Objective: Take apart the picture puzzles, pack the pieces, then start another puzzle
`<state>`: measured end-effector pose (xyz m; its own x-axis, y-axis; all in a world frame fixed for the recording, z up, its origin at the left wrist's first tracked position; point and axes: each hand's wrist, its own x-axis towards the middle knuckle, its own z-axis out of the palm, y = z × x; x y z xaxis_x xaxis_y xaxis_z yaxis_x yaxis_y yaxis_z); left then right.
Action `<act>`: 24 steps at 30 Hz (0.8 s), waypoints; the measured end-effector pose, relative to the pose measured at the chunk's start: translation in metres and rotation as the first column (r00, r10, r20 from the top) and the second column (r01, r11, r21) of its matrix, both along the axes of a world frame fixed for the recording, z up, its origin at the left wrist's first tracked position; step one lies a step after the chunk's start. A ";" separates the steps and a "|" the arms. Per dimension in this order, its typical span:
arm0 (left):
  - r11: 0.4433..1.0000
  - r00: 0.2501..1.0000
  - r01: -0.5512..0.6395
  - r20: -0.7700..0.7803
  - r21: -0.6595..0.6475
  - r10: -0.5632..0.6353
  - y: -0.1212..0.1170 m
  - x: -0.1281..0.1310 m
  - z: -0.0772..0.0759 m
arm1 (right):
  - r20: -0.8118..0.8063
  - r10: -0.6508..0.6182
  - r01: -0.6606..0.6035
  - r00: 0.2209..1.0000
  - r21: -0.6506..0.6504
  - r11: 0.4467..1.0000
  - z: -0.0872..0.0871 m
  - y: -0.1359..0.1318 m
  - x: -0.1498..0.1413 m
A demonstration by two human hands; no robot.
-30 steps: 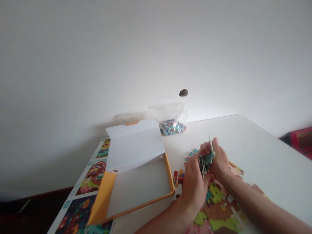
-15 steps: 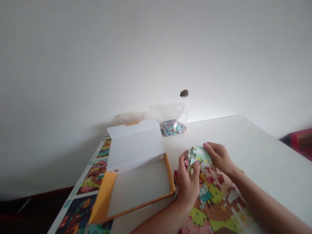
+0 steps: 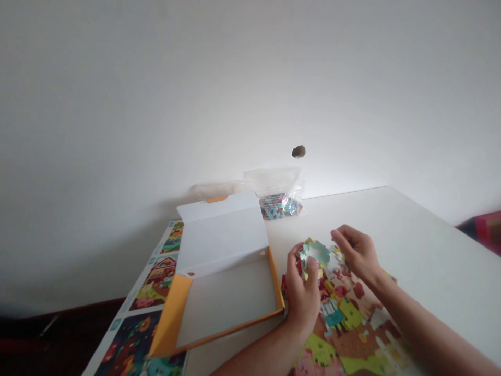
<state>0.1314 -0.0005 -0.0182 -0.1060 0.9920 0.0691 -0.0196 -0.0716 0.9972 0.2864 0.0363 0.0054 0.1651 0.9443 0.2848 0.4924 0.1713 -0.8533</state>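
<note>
we note our left hand [image 3: 303, 300] closed on a cluster of jigsaw pieces [image 3: 316, 253], held just above the pieces spread [image 3: 346, 313] on the white table [image 3: 426, 230]; our right hand [image 3: 355, 253] half open, curled just beside the cluster.

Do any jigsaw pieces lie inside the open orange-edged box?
No: the open box shows only its bare pale bottom, while the jigsaw pieces lie beside it on the white table.

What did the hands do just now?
The stack of puzzle pieces tipped from upright to flat, lower over the spread puzzle pieces. The left hand keeps hold; the right hand let go and lifted away rightward. The open box and plastic bag stayed put.
</note>
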 end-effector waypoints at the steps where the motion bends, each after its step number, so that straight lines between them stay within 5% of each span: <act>1: 0.999 0.999 0.039 -0.008 0.009 -0.039 -0.001 0.000 0.001 | -0.046 -0.035 0.035 0.998 0.008 0.999 0.000 -0.002 -0.001; 6: 0.945 0.955 0.295 -0.044 0.139 -0.292 -0.005 0.002 0.004 | -0.108 0.019 -0.015 0.994 0.040 0.999 0.000 -0.010 -0.023; 14: 0.953 0.962 0.272 -0.050 0.131 -0.268 -0.006 0.001 0.001 | -0.311 0.081 -0.107 0.947 -0.067 0.992 0.004 -0.008 -0.023; 16: 0.970 0.976 0.219 -0.022 0.105 -0.218 -0.010 0.004 0.009 | -0.140 0.103 -0.108 0.985 -0.030 0.994 0.008 -0.002 -0.006; 18: 0.992 0.991 0.123 0.049 0.004 -0.123 -0.014 0.004 0.026 | 0.197 0.044 -0.029 0.979 -0.082 0.996 0.009 0.003 0.014; 20: 0.987 0.992 0.087 0.107 -0.133 -0.073 -0.014 -0.001 0.053 | 0.542 -0.042 0.164 0.839 -0.179 0.970 0.004 0.005 0.033; 22: 0.956 0.971 0.240 0.055 -0.169 -0.234 -0.008 -0.017 0.086 | 0.720 0.002 0.285 0.694 -0.278 0.917 -0.006 0.006 0.048; 24: 0.886 0.870 0.448 -0.171 -0.120 -0.463 0.005 -0.045 0.116 | 0.755 0.094 0.288 0.649 -0.358 0.888 -0.016 0.006 0.057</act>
